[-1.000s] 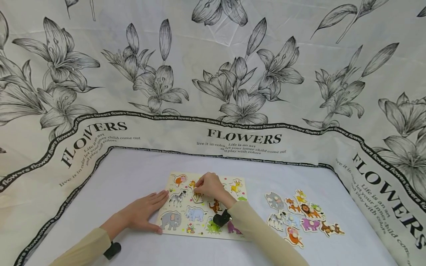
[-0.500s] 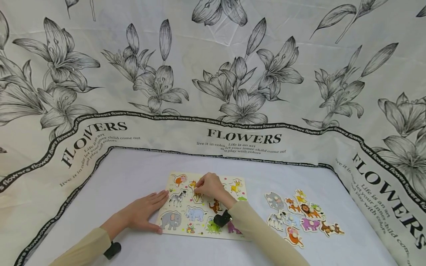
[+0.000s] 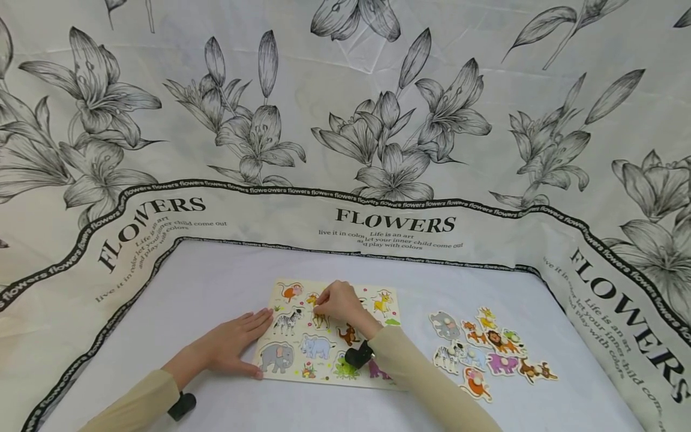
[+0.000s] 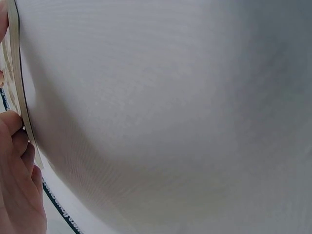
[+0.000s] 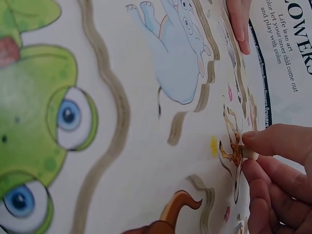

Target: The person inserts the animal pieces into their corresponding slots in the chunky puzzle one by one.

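A flat animal puzzle board (image 3: pixel 302 381) lies on the white cloth, with printed animals in grooved outlines. My right hand (image 3: pixel 341 302) is over its upper middle. Thumb and forefinger pinch the small pale knob (image 5: pixel 249 153) of a giraffe puzzle piece (image 5: pixel 233 141), which sits at the giraffe's place on the board; the fingers cover part of it in the head view. My left hand (image 3: pixel 233 344) lies flat at the board's left side, fingers stretched out along the edge and thumb at the near left corner. In the left wrist view, its fingertips touch the board's edge.
Right of the board, several knobbed animal pieces lie in a loose group, among them a grey elephant (image 3: pixel 445 326), a zebra (image 3: pixel 448 358), a purple hippo (image 3: pixel 503 364) and an orange monkey (image 3: pixel 476 384). A flower-printed curtain (image 3: pixel 399 168) encloses the table's back and sides.
The giraffe piece has shifted slightly under the right hand, which keeps its pinch on the knob. The left hand and the loose pieces stay where they were.
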{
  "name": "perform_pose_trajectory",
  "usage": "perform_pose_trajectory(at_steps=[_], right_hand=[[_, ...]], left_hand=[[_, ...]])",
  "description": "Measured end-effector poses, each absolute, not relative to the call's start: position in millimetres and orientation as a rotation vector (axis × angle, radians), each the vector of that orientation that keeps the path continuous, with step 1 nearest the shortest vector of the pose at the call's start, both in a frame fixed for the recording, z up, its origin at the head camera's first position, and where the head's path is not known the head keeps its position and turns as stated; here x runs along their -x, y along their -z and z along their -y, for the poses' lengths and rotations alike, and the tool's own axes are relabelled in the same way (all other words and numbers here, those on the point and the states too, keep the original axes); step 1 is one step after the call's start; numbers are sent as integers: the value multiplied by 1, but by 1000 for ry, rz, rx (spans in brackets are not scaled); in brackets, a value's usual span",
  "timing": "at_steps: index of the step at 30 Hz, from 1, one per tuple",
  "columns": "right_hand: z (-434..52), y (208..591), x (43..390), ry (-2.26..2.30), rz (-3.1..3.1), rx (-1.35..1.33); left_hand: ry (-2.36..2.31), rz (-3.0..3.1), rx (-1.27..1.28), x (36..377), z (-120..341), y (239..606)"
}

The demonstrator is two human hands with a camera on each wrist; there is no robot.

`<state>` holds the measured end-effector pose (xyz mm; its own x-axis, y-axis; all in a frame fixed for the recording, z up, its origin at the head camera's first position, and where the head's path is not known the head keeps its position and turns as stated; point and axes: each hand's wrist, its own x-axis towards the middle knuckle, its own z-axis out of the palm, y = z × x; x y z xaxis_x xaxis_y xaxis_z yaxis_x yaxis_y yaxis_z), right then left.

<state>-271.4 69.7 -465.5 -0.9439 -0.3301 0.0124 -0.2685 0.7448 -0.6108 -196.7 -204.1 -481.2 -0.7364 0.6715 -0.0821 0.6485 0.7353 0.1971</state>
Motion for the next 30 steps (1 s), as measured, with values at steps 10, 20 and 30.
perform_pose_trajectory(at_steps=[10,20,30], right_hand=[[-69,464,272,976,-2810,463],[-74,457,269,915,-2814,505],[-84,447,264,987,-2803,547]], left_hand=[[-236,-2782,-1058,196,204,478],[-251,-2785,-1063,197,205,481],[-241,-2804,-1126,197,206,482]])
